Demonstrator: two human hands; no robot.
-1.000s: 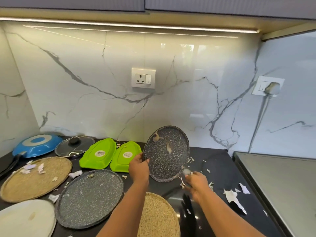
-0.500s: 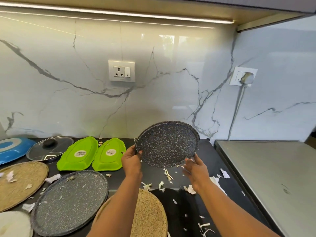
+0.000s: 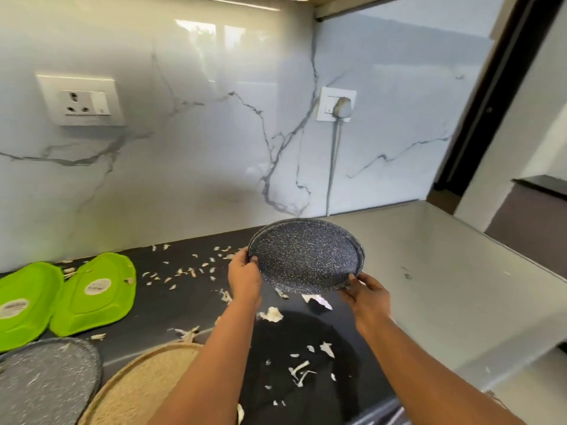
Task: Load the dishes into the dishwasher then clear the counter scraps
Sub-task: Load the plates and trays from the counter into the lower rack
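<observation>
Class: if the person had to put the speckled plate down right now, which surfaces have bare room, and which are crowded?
Bare: the pale grey worktop right of the dark speckled round plate. Crowded: the black counter, littered with white scraps, with two lime-green plastic trays, a woven round mat and a second speckled plate at left.

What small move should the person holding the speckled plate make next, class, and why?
Probably carry the speckled plate off the counter toward the dishwasher, which is out of view. Both the left hand and right hand already grip its rim, it is lifted above the black counter, and its face looks free of scraps.
</observation>
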